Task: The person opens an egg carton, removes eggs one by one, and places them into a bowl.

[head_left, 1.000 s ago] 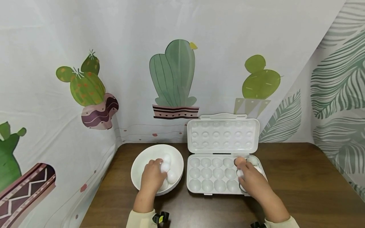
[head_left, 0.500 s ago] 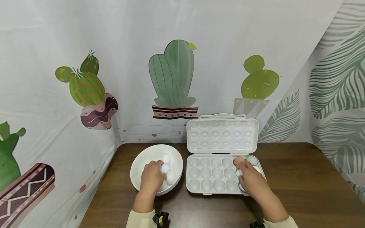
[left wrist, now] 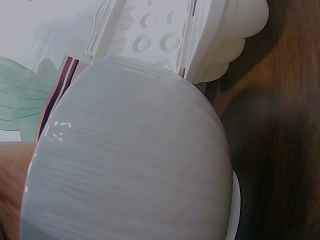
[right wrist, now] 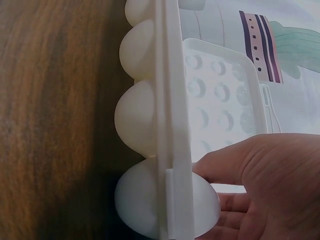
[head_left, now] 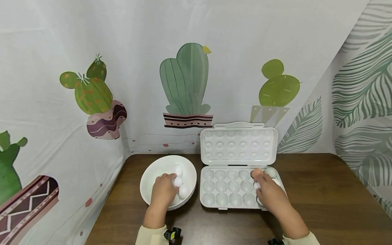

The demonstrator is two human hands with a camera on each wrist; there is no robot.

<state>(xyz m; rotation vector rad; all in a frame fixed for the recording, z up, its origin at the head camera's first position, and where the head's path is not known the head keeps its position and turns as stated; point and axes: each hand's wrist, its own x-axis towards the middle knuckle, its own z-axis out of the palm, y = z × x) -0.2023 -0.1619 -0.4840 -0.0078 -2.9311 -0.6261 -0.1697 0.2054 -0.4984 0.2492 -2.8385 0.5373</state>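
Left hand: I am reaching my left hand [head_left: 163, 193] down into the white bowl [head_left: 153, 172], my fingers curling round an egg [head_left: 177, 181] among the others lying there.
Bowl eggs: one egg is lying at the far side of the bowl [head_left: 179, 169], another [head_left: 184, 191] is sitting just right of my knuckles; all are touching or nearly touching.
Right hand: I am holding my right hand [head_left: 269, 195] over the right end of the egg tray [head_left: 214, 199], pinching a white egg [head_left: 256, 185] between thumb and fingers, low over a middle-row cup.
Placed egg: one egg [head_left: 271, 173] is already sitting in the far right cup, just beyond my thumb.
Tray: it is lying open on the brown table [head_left: 321, 197], lid [head_left: 239, 143] standing up against the backdrop, just right of the bowl.
Left wrist view: the bowl's outer wall [left wrist: 130, 160] is filling the frame, my grip hidden.
Right wrist view: the tray's rim [right wrist: 172, 150] is standing edge-on, my fingers [right wrist: 235, 165] resting just beside the egg [right wrist: 205, 200].
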